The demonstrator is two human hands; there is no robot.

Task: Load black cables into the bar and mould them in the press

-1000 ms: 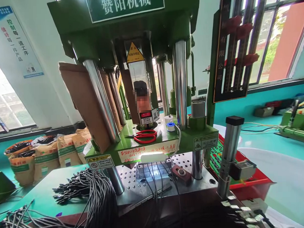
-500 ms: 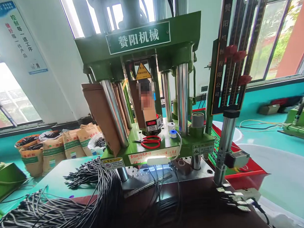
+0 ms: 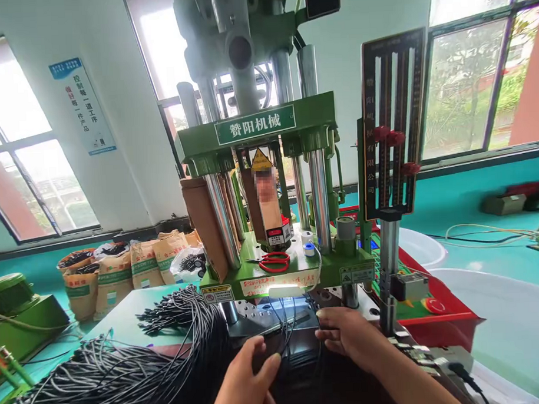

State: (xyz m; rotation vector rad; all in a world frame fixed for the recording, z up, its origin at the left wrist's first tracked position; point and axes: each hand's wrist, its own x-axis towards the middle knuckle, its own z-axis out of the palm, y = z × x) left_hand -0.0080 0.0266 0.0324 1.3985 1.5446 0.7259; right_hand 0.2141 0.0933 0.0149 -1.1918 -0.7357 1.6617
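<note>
My left hand [image 3: 251, 379] hovers over the dark table front, its thumb and index finger spread and nothing between them. To the right, my right hand [image 3: 347, 336] reaches in with loosely bent fingers apart, beside the thin black cables [image 3: 286, 325] that hang out of the green press [image 3: 281, 278]. Whether its fingertips touch a cable is unclear. Between the hands, the cables run down to the dark table. Red-handled scissors [image 3: 274, 261] and a roll of blue-white tape [image 3: 309, 249] lie on the press's green plate.
A large bundle of black cables [image 3: 125, 372] covers the table's left side. Paper sacks [image 3: 115, 278] stand behind it. At right are a metal post [image 3: 389, 268], a red control box [image 3: 451, 328] and a white tub [image 3: 512, 311].
Both my hands have come into view from below, near the hanging cables. The camera view has shifted, so the press appears lower and more of the wall and windows shows.
</note>
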